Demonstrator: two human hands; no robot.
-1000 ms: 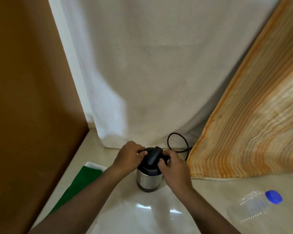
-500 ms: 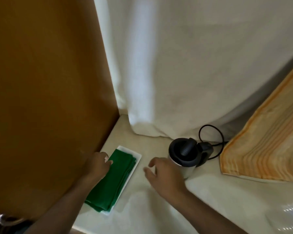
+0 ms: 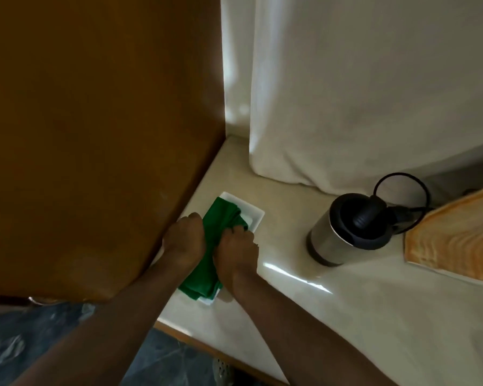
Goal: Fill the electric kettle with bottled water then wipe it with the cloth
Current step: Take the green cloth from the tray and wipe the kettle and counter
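The folded green cloth (image 3: 211, 243) lies on a white rectangular tray (image 3: 251, 215) at the left end of the pale stone counter (image 3: 346, 316), hard against a brown wooden panel (image 3: 95, 135). The left hand (image 3: 185, 240) and right hand (image 3: 236, 250) both have fingers curled into its fabric. The steel electric kettle with black lid (image 3: 349, 232) stands well apart to the right, beside an orange striped towel (image 3: 455, 243).

Both hands cover the middle of the green cloth (image 3: 207, 277), and the cloth hides most of the white tray (image 3: 253, 214). The fingers (image 3: 241, 232) of the right hand (image 3: 234, 253) curl into its folds, tips unseen. The striped orange fabric (image 3: 455, 238) runs off the right edge and covers the far end of the kettle's black cord (image 3: 402, 190).
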